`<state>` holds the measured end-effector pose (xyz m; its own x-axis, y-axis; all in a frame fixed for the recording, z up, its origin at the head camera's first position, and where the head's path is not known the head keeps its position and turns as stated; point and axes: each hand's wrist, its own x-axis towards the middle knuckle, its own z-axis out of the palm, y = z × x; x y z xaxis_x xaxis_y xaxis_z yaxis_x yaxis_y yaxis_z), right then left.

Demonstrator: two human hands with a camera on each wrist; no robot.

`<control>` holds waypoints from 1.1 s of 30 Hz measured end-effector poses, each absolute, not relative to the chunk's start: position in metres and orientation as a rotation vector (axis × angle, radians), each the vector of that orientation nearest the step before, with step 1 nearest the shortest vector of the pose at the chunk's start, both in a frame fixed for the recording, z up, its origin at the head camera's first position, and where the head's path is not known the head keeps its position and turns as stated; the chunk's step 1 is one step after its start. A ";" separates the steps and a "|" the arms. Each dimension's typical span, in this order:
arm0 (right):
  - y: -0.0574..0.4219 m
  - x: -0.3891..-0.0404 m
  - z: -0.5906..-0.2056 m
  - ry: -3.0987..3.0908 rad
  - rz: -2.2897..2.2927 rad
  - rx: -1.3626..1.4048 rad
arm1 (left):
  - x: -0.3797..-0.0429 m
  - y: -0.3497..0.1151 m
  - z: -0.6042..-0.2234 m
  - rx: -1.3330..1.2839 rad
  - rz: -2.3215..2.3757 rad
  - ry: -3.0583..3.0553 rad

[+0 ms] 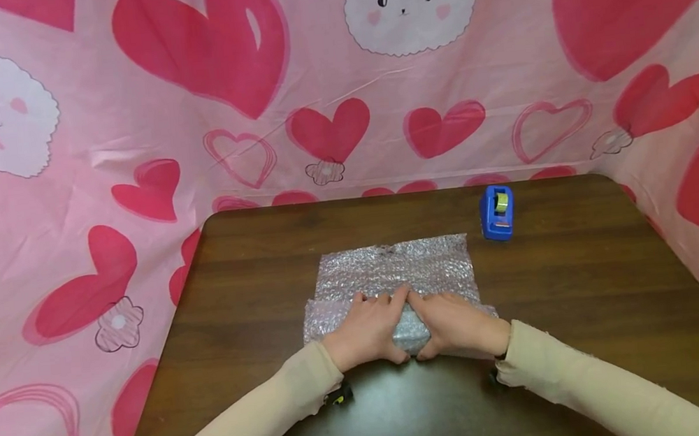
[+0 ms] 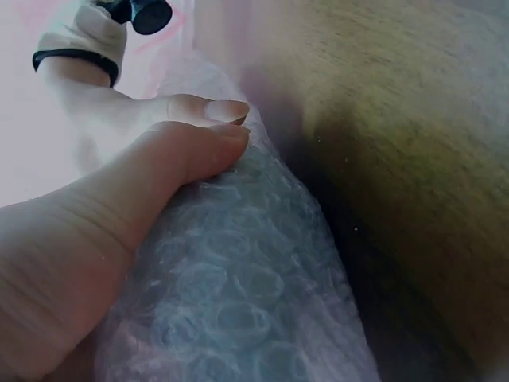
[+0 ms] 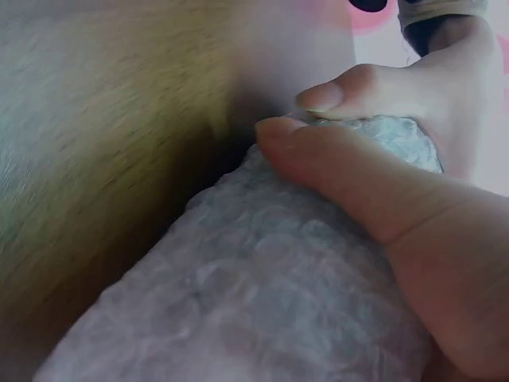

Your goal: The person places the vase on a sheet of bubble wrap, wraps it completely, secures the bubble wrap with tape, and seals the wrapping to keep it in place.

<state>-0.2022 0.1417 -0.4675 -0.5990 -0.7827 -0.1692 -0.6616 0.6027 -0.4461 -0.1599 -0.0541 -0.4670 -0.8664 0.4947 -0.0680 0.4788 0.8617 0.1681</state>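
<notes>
Curtained work nook, heart-print cloth [image 1: 335, 72], brown table [image 1: 255, 290]

Bubble wrap [image 1: 395, 270] as landmark. Left of it, a broad stretch of bare surface [image 1: 238, 306] out to the fabric backdrop [image 1: 145, 125]; ample passage. Right of it, similarly wide room. Beyond its far edge, a strip of bare wood, then backdrop rising like a wall. Blue tape dispenser [image 1: 498, 221] near its far right corner; narrow gap between the two. Near part of wrap obstructed: left hand [image 1: 365, 330] and right hand [image 1: 457, 323] grip it, thumbs nearly meeting, small opening between them. Nearer than the wrap, open wood between sleeves [image 1: 261, 412]; sideways entry there barred by both forearms.
</notes>
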 end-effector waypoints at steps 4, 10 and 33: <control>0.139 -0.201 -0.467 2.453 -0.477 -1.115 | -0.158 -0.056 -0.466 0.775 0.233 2.903; 0.139 -0.198 -0.467 2.509 -0.444 -1.077 | -0.163 -0.056 -0.466 0.793 0.191 2.864; 0.129 -0.186 -0.475 2.845 -0.177 -1.452 | -0.190 -0.063 -0.462 0.558 0.508 2.618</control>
